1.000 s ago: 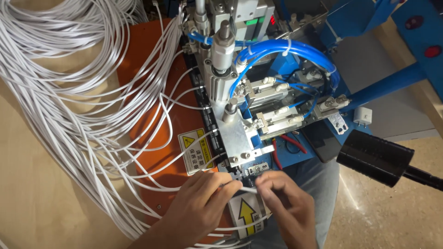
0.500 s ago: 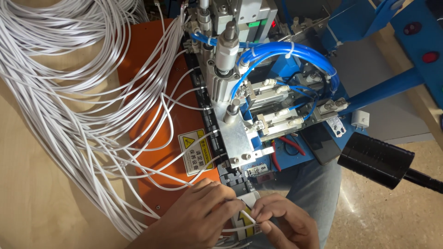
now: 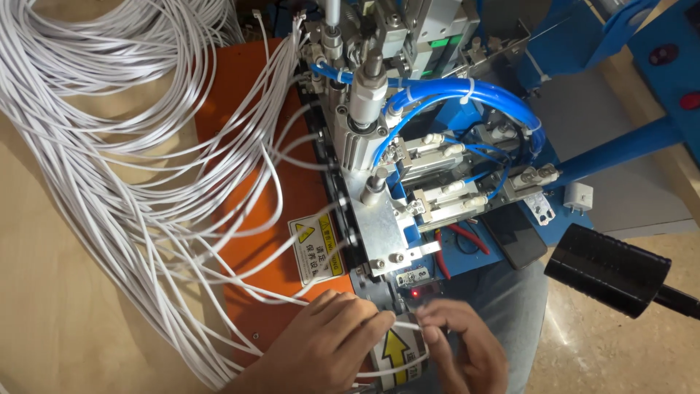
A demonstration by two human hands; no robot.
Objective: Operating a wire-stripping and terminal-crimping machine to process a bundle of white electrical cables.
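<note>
Down low at the front of the machine [image 3: 379,226], both hands close together. Left hand [image 3: 328,343] with its grip pinched shut on a white wire [image 3: 405,326], thumb and fingers squeezed tight. Right hand [image 3: 467,354] with its grip pinched on the same white wire, just a little way along. Held from both sides like that, most likely to keep the short bit between the hands straight and not floppy. Sitting right under the small red light [image 3: 415,293] and just above the yellow arrow sticker [image 3: 396,350], near the machine's front edge. Over to the left, a big bundle of white wires [image 3: 109,146] spread in loops across the bench [image 3: 44,306] and the orange plate [image 3: 240,109], probably laid there to stay out of the moving parts. Up top, blue hoses [image 3: 467,91] curving over the metal pieces. Off to the right, a black roll [image 3: 605,270], well apart from both hands.
</note>
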